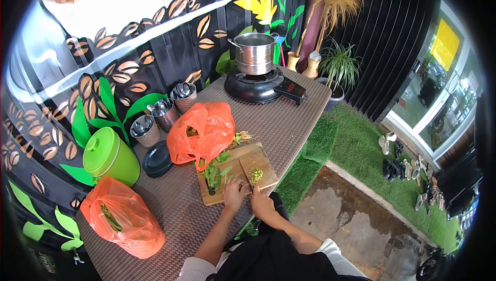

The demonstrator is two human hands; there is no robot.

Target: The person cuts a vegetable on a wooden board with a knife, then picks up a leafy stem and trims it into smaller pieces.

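Note:
A wooden cutting board (268,155) lies near the table's front edge. My right hand (263,204) is closed around the handle of a knife (244,170), whose blade points away from me across the board. Just left of the blade, my left hand (235,194) presses its curled fingers down on leafy greens (215,176); the stems under the fingers are mostly hidden. To the right of the blade sits a small pile of chopped green pieces (256,174). A bunch of stems with pale root ends (242,138) rests at the board's far edge, beside an orange plastic bag (202,131).
Another orange bag (124,218) stands at the left, near a lidded green bucket (111,156) and black plates (157,159). Several cutlery cups (164,115) line the wall side. A steel pot (254,55) sits on a black portable stove (253,86) at the far end.

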